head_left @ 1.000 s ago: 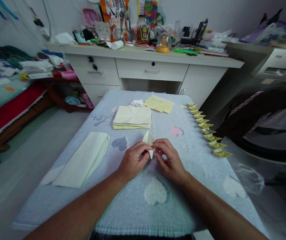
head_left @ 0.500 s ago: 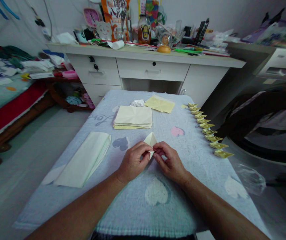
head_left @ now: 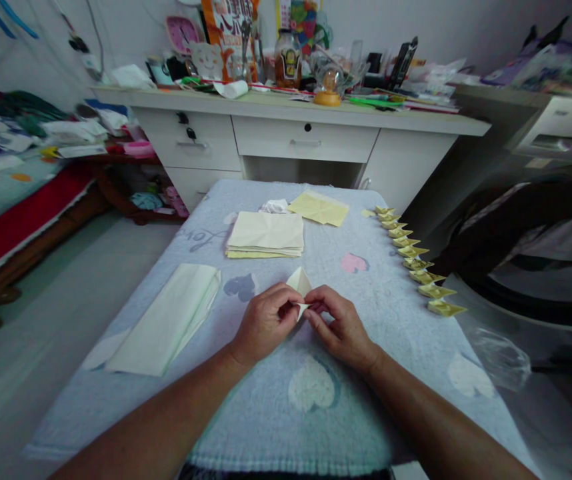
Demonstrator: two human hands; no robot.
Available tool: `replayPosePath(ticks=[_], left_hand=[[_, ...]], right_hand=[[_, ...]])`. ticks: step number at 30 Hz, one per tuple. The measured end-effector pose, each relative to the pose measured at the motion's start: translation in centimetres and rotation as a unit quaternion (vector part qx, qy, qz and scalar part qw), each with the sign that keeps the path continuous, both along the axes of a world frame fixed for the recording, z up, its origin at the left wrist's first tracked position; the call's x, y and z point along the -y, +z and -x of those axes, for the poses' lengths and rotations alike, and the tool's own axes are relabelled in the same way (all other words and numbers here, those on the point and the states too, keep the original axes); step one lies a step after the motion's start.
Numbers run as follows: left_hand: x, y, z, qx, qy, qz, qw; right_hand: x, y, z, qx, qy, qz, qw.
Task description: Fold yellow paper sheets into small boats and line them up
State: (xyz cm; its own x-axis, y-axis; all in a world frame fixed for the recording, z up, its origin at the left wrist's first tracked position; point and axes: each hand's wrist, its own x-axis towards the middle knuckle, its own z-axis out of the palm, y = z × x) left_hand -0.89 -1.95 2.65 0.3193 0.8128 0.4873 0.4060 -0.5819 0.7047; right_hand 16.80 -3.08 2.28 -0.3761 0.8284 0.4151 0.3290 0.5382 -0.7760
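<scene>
Between my hands is a small piece of folded cream paper (head_left: pixel 299 281), its pointed tip sticking up away from me. My left hand (head_left: pixel 270 319) pinches its left side with thumb and forefinger. The right side is gripped by my right hand (head_left: pixel 339 323), fingers closed on the paper's edge. Part of the paper is hidden by my fingers. Beyond my hands lies a stack of cream paper sheets (head_left: pixel 266 230), with yellow ones at the bottom. Along the table's right edge runs a row of several folded yellow paper boats (head_left: pixel 435 291).
A folded pale cloth or paper (head_left: pixel 166 320) lies on the left of the cloth-covered table (head_left: pixel 246 427). Yellow sheets (head_left: pixel 321 208) and a crumpled white tissue (head_left: pixel 275 206) lie at the back. Behind stands a cluttered white desk (head_left: pixel 311 140); a washing machine (head_left: pixel 561 133) is at right.
My fingers have shifted slightly on the folded paper, and the right thumb sits a little closer to the left one. Everything else stays in place.
</scene>
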Motion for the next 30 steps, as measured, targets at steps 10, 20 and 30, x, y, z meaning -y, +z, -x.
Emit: replayPosePath(ticks=[10, 20, 30], left_hand=[[-0.04, 0.07, 0.4, -0.001, -0.025, 0.007, 1.0], [0.16, 0.17, 0.82, 0.013, -0.052, 0.027, 0.998], [-0.22, 0.21, 0.76, 0.003, -0.066, -0.018, 0.998]], right_hand=[[-0.13, 0.21, 0.02, 0.007, -0.004, -0.008, 1.0], [-0.3, -0.17, -0.23, -0.006, -0.023, -0.026, 0.999], [-0.38, 0.71, -0.72, -0.061, -0.073, -0.017, 0.995]])
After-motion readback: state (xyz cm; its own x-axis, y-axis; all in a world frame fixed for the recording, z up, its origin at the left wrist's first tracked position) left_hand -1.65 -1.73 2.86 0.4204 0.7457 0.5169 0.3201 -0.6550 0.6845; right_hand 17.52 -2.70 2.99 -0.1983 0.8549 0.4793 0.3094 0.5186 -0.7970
